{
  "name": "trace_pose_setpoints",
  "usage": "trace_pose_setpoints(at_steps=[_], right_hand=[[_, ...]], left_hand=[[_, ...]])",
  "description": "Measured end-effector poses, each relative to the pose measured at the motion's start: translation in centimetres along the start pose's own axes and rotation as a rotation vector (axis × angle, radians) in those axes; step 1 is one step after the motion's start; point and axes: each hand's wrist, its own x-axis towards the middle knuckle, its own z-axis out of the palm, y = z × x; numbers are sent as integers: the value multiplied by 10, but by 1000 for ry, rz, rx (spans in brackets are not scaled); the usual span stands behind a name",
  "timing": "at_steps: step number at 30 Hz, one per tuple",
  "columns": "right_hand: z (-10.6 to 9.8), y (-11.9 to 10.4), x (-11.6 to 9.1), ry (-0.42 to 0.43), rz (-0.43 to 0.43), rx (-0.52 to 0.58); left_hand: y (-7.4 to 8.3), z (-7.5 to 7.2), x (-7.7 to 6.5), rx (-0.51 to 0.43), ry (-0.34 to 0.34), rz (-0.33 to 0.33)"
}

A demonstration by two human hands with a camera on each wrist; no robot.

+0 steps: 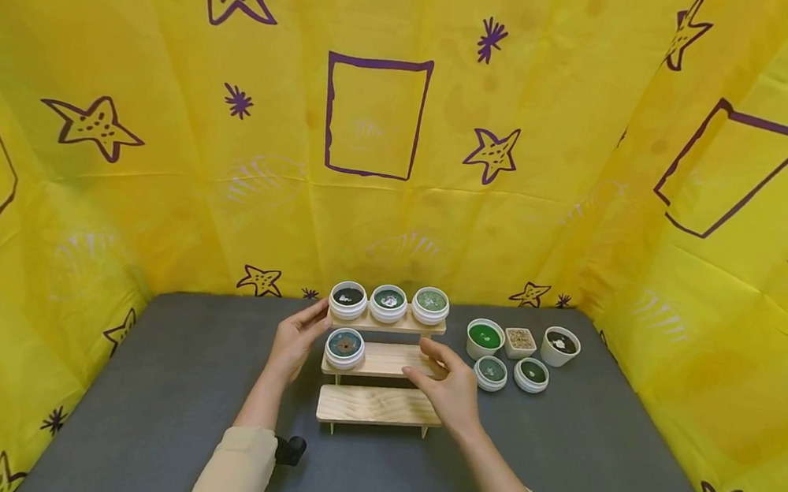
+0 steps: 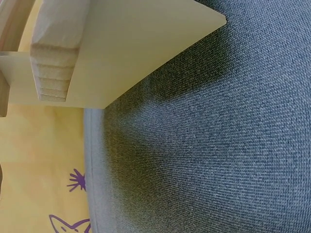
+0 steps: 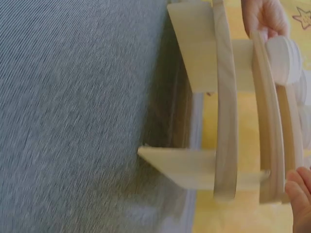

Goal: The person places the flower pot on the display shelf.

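A three-tier wooden stand bears white pots with dark or green contents. On its top shelf (image 1: 386, 325) stand a black-filled pot (image 1: 348, 299), a dark green pot (image 1: 388, 303) and a pale green pot (image 1: 430, 306). A blue-green pot (image 1: 344, 349) with a brown centre sits at the left of the middle shelf (image 1: 386, 360). My left hand (image 1: 296, 341) is at the stand's left side, fingertips right at the top shelf's end. My right hand (image 1: 450, 386) reaches over the middle shelf's right end, thumb and fingers apart, holding nothing. The bottom shelf (image 1: 378, 406) is bare.
Right of the stand are a bright green cup (image 1: 485, 338), a small square dish (image 1: 519, 343) of grainy bits, a black-filled cup (image 1: 560, 347) and two low green pots (image 1: 491, 373). Yellow patterned cloth (image 1: 367, 228) encloses the grey table (image 1: 195, 385).
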Motion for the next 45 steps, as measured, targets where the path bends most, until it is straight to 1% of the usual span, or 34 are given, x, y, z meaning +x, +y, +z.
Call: trace_pose_setpoints(at_steps=[5,14,19,22,28,34,37,41,45], right_hand=[[-13,4,0,33,1,-6],[-38,12,2,102,26,-74],[-56,24,3,161,44,-135],[-66,30,3,201,61,-178],[-85,41,6,283,78,-264],[-107,52,9,379,67,-333],[-117,56,13,424,59,-349],[-127,63,17,468,48,-350],[-134,70,18,480,80,-351]], left_hand=[[0,-1,-1,0,-2,1],[-2,-1,1,-15,-14,23],[-3,0,1,4,-25,44],[-2,1,1,6,-23,44],[0,2,1,17,-17,24],[0,0,1,18,-27,10],[-1,0,1,26,-21,26],[-3,-1,0,20,-17,72],[-3,-2,-1,12,-23,88]])
